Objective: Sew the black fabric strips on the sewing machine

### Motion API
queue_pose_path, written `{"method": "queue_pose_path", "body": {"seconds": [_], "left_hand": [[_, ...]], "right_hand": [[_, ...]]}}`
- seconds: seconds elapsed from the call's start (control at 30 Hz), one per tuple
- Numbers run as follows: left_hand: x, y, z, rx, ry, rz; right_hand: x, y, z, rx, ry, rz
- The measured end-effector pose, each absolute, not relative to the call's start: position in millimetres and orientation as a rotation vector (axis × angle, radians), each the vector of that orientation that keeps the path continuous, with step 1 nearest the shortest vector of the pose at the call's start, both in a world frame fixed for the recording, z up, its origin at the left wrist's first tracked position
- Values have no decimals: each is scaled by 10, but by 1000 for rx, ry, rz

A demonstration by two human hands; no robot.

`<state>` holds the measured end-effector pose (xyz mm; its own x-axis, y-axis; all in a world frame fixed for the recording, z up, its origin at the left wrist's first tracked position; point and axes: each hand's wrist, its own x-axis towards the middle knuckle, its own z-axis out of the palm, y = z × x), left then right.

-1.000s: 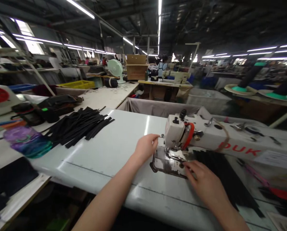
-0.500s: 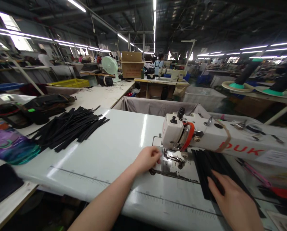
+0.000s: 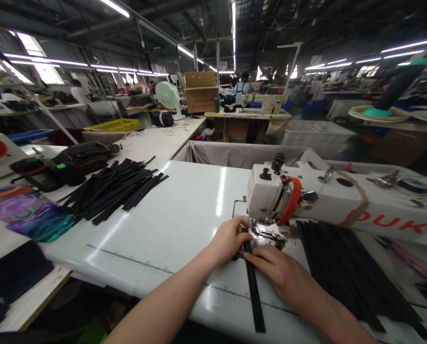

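Observation:
A black fabric strip [image 3: 254,298] runs from the needle area of the sewing machine [image 3: 271,191] toward the table's front edge. My left hand [image 3: 231,240] pinches its far end, just left of the presser foot. Lower down, my right hand [image 3: 276,265] has its thumb and fingers closed on the same strip, in front of the metal plate. More black strips [image 3: 346,272] lie side by side under the machine arm, to the right of my right hand. My fingers hide the strip's far tip.
A heap of black strips [image 3: 120,186] lies on the left of the white table [image 3: 188,205]. Beyond it are a purple-teal bag [image 3: 34,217] and dark bundles. Pink-handled scissors or snips [image 3: 414,263] lie at the right. A cloth-lined bin [image 3: 220,154] stands behind the table.
My right hand has moved left from the strips under the machine arm, bringing one strip to the needle area. My left hand now grips that strip's far end. The view has shifted slightly.

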<state>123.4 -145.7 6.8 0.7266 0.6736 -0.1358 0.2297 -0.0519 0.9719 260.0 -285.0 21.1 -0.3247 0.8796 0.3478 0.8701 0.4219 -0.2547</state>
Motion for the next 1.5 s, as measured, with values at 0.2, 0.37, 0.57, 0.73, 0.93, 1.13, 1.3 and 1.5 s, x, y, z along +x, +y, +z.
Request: {"method": "queue_pose_path", "body": {"seconds": [0.2, 0.37, 0.57, 0.73, 0.93, 1.13, 1.3, 1.5], "left_hand": [[1278, -1492, 74, 1488, 725, 320], [1258, -1524, 140, 1814, 871, 495], [1234, -1569, 132, 2333, 908, 537], [1253, -1530, 100, 2119, 960, 521], [1142, -1444, 186, 2398, 810, 428], [1196, -1491, 146, 2635, 557, 369], [1257, -1557, 124, 2719, 611, 370], [1270, -1593, 135, 2759, 650, 318]], "right_hand": [[2522, -2846, 93, -1431, -2213, -230], [2593, -2854, 14, -1444, -2241, -422], [2598, -2825, -24, -1468, -2218, -396], [2558, -2771, 56, -1378, -2271, -300], [2564, -2778, 60, -1455, -2193, -213], [2667, -2842, -49, -1524, -2130, -222], [2727, -2857, -117, -1552, -2098, -173], [2764, -2877, -164, -1574, -2120, -170]]}}
